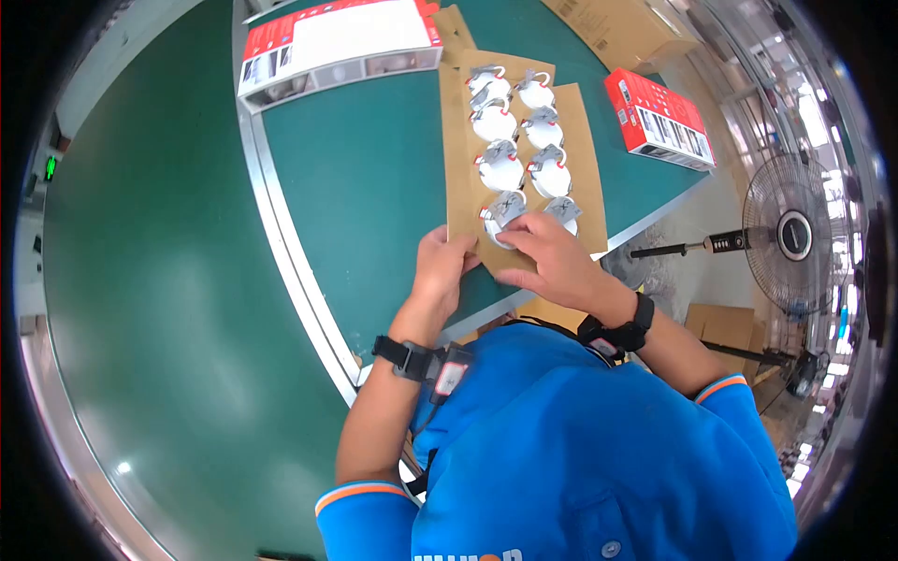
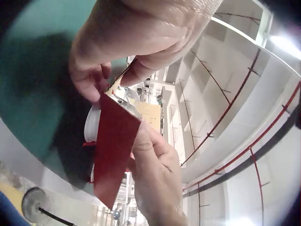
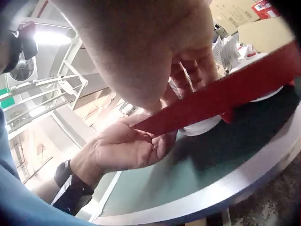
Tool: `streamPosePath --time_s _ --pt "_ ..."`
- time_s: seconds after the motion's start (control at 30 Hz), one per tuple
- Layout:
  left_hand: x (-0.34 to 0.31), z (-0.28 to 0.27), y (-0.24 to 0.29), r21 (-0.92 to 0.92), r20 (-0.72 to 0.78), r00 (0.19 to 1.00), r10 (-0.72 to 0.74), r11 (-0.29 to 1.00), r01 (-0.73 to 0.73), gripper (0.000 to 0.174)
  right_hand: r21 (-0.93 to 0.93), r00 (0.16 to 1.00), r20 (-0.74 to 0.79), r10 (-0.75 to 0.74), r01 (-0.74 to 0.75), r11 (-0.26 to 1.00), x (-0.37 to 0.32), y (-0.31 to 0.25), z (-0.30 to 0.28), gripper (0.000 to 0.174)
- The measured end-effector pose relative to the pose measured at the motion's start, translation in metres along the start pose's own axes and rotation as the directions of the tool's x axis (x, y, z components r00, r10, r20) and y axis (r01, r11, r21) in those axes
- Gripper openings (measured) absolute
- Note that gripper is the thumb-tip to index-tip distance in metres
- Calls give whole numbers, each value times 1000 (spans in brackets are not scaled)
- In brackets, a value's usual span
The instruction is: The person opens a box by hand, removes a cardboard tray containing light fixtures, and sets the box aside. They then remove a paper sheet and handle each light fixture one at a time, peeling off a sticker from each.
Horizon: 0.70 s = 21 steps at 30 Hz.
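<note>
A brown cardboard sheet (image 1: pixel 585 187) carries several white round pieces (image 1: pixel 502 173) in two columns, with grey tags and red bits. My left hand (image 1: pixel 444 266) grips its near-left corner. My right hand (image 1: pixel 557 262) straddles the near edge, fingers on the nearest left piece and thumb at the edge. In the left wrist view, the sheet's red underside (image 2: pixel 113 150) slants between my left hand (image 2: pixel 136 37) and right hand (image 2: pixel 157 174). The right wrist view has my right hand (image 3: pixel 150 47) over the red side (image 3: pixel 235 89) and my left hand (image 3: pixel 127 150) at its end.
A red-and-white box (image 1: pixel 341 47) stands at the back left of the green table (image 1: pixel 355 187). Another red-and-white box (image 1: pixel 659 122) lies on the right, near a large brown carton (image 1: pixel 622 33). A fan (image 1: pixel 793 234) stands beyond the table's right edge.
</note>
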<state>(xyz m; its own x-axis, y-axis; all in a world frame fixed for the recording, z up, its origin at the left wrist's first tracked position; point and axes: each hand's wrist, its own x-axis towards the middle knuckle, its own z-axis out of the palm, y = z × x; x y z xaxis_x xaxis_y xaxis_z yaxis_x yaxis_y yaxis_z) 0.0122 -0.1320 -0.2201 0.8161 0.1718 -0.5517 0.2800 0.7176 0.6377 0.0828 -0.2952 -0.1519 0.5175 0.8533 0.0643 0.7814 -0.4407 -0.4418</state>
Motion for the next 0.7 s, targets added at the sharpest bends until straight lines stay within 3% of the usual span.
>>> streamPosePath --time_s 0.13,0.27,0.37,0.43,0.47,0.63,0.7 --pt "2 3 -3 106 -61 995 82 992 -75 20 -163 991 -10 -132 129 978 -3 -3 4 30" --pt "-14 8 11 66 35 991 126 990 -128 23 -220 983 -100 -156 131 967 -5 2 14 21" --pt "-28 10 15 -2 128 965 227 973 -229 28 -18 968 -217 -123 122 992 -7 6 13 18" --pt "-39 15 19 -33 115 953 279 960 -277 31 11 984 -175 -37 39 999 -6 -1 4 17" --pt "-40 14 14 2 61 957 284 959 -284 32 25 988 -154 10 -6 1000 -7 -4 0 17" --pt "-26 10 -27 170 -146 928 341 933 -316 36 19 988 -149 -42 46 999 -11 -1 -3 17" --pt "-29 21 -37 90 -82 913 399 916 -392 34 13 992 -119 -33 35 999 -13 0 -4 17"
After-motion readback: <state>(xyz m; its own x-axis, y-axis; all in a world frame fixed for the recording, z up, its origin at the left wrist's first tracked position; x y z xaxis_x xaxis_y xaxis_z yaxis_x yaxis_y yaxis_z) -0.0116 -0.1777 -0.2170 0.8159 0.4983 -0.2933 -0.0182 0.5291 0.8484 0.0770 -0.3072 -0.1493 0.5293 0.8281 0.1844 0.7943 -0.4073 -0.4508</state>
